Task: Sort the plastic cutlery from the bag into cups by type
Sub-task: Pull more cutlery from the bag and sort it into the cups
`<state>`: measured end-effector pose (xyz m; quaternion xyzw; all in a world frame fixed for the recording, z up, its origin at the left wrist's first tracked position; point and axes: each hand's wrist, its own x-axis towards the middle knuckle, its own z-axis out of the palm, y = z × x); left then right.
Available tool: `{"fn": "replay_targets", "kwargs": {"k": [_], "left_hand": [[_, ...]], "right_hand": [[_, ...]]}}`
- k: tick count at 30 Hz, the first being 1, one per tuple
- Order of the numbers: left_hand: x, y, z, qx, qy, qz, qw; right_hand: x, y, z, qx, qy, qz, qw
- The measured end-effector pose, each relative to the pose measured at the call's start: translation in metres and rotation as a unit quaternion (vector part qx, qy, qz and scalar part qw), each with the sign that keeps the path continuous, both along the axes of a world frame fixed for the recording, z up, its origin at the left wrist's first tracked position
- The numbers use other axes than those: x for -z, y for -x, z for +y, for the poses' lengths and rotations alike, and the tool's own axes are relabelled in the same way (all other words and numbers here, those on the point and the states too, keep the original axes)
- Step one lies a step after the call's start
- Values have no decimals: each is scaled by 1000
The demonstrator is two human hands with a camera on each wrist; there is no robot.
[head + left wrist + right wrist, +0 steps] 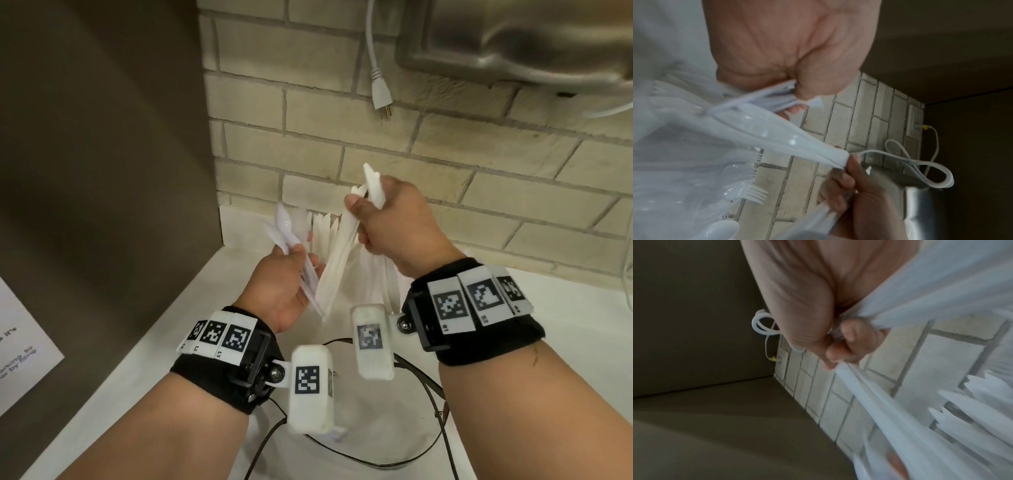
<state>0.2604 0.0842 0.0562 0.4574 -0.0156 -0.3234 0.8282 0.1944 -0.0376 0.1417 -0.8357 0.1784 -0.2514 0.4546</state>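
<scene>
Both your hands are fisted on the clear bag [337, 263] of cutlery, left hand [279, 287] and right hand [397, 226] gripping its bunched top, above the surface's [191, 329] back edge.

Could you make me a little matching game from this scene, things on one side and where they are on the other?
Things:
1. spoons
2. bag
3. plug
4. cables

Places:
A. hanging against the brick wall
B. lying on the white counter, near the wrists
C. gripped in the left hand
D. held bunched in the right hand

Pairs: 1-C, 2-D, 3-A, 4-B
</scene>
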Motion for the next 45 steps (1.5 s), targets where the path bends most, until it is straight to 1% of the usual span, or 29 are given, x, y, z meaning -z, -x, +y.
{"fn": "replay_targets", "kwargs": {"k": [2,4,5,7,10,12,16,19,20,21,23,26,29,31,33,34,36,38,40,42,43,45], "left_hand": [[4,-5,3,-54,-15,14,998],[7,-9,5,-80,-29,15,996],[7,-9,5,-83,-32,14,996],[7,-9,5,-82,-36,8,996],[7,-9,2,-86,-37,-13,996],[8,-11,2,-84,-40,-25,995],[9,-15,4,-76,-43,-38,995],[10,-15,4,-67,-39,-40,996],[9,-15,4,-64,-40,-40,996],[9,-15,3,-60,-42,-42,996],[8,-14,2,-52,-48,-47,996],[7,-12,1,-46,-53,-49,996],[7,-10,-1,-45,-57,-45,996],[7,-10,-1,-47,-58,-44,996],[7,-11,0,-48,-58,-41,996],[7,-11,1,-48,-60,-39,996],[7,-12,2,-49,-64,-34,996],[8,-13,3,-54,-65,-29,996],[8,-13,2,-55,-65,-26,996],[9,-13,2,-55,-64,-29,996],[10,-14,1,-56,-62,-32,996],[11,-14,2,-57,-60,-36,996]], "right_hand": [[-13,2,-9,42,1,-42,998],[-26,1,-17,99,22,-104,989],[-29,-3,-21,127,51,-125,983],[-26,-16,-22,156,121,-132,971],[-6,-40,-18,134,172,-117,969],[8,-53,-16,117,169,-88,975],[35,-71,-18,90,124,-13,988],[59,-78,-22,48,104,117,986],[64,-79,-23,38,97,149,983],[66,-78,-24,37,91,161,982],[60,-77,-28,56,98,141,984],[36,-75,-32,72,94,47,992],[8,-78,-30,64,67,-45,995],[-3,-83,-31,63,68,-84,992],[-4,-85,-29,72,66,-128,987],[-2,-86,-28,78,51,-157,983],[5,-88,-23,83,-9,-214,973],[15,-91,-21,78,-66,-254,962],[28,-91,-19,80,-98,-255,959],[46,-92,-20,63,-110,-209,970],[55,-92,-20,40,-115,-182,976],[67,-93,-21,12,-117,-150,982]]}}
